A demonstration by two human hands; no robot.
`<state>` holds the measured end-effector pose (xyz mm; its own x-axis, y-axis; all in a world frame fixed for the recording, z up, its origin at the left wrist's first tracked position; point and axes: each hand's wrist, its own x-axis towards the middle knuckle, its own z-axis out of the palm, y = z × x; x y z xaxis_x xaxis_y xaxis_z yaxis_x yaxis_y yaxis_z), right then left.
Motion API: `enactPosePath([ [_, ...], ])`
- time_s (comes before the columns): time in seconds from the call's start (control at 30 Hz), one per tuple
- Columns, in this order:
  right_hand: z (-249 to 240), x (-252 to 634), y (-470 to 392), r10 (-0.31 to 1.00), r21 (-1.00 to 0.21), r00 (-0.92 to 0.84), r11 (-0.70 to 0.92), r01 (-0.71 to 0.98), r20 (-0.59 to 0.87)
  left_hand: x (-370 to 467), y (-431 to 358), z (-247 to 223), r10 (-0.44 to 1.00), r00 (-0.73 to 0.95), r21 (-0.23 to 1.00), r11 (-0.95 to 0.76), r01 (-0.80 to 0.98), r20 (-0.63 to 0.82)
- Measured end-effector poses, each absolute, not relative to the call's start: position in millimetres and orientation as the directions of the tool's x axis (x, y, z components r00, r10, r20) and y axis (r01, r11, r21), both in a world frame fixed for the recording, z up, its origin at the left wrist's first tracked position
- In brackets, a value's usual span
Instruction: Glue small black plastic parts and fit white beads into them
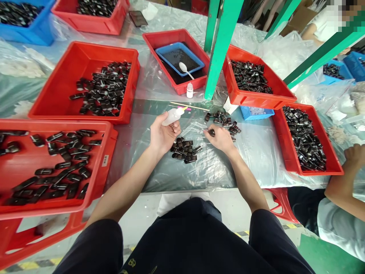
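My left hand [163, 133] is closed around a white squeeze bottle [172, 116] with a thin yellowish tip, tilted up to the right. My right hand [221, 137] pinches a small dark glossy piece [211, 132] between thumb and fingers; its exact kind is not clear. Between and just below the hands lies a pile of similar dark pieces [185, 149] on the plastic-covered table. Another cluster of dark pieces [224, 118] sits behind and beside my right hand, which partly hides it. A thin wooden stick [189, 105] lies beyond the bottle's tip.
Red bins of dark pieces stand left [82, 110] and right [302, 144]. Behind, a red bin [182, 89] holds a blue tray [165, 51] with a white spoon [185, 69]. A small white bottle [189, 90] stands near a green post [212, 76]. Another person's arm [342, 182] rests at right.
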<state>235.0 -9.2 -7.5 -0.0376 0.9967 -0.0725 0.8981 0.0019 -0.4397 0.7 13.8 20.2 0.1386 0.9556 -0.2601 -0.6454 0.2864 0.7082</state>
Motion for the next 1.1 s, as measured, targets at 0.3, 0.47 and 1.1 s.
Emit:
enactPosePath([
  [0.3,-5,253,-3,0.977,-0.973,-0.181,0.143,0.182,0.110,3,13,8,0.974,0.115,0.792,0.225,-0.567,-0.194],
  [0.47,1,242,-7,0.959,-0.996,-0.269,0.095,0.004,0.090,5,11,9,0.986,0.077,0.843,0.168,-0.511,-0.150],
  [1.1,7,236,-8,0.964,-0.992,-0.236,0.118,-0.039,0.124,5,7,5,0.996,0.068,0.921,0.079,-0.382,-0.058],
])
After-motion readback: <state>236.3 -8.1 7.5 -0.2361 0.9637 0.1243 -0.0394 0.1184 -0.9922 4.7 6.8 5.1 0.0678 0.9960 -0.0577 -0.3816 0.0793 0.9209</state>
